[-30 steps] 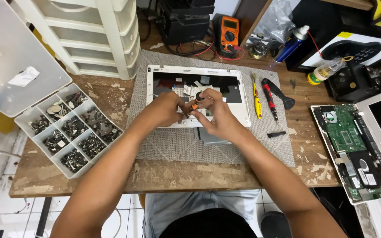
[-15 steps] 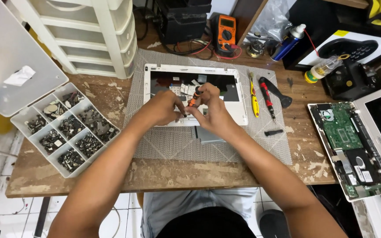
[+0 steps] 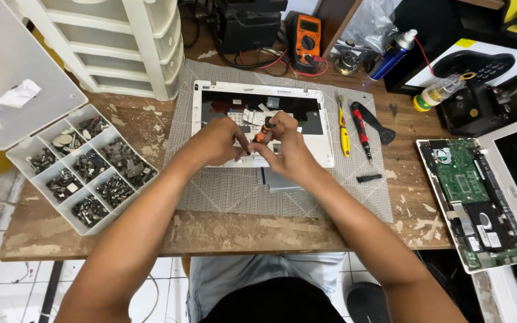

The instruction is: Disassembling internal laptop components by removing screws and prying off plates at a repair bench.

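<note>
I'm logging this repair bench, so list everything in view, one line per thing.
laptop case: 1, white, on grey mat
screwdriver: 1, orange-black, in right hand
grey mat: 1, table centre
parts organiser: 1, clear, left, holding screws
drawer unit: 1, white, back left
multimeter: 1, orange, back
hand tools: 3, yellow, red, black, right of case
spray can: 1, blue, back right
open laptop base: 1, green board, right
left hand: on case
right hand: grips screwdriver

White laptop shell (image 3: pixel 324 128) — orange-black screwdriver (image 3: pixel 263 130)
</note>
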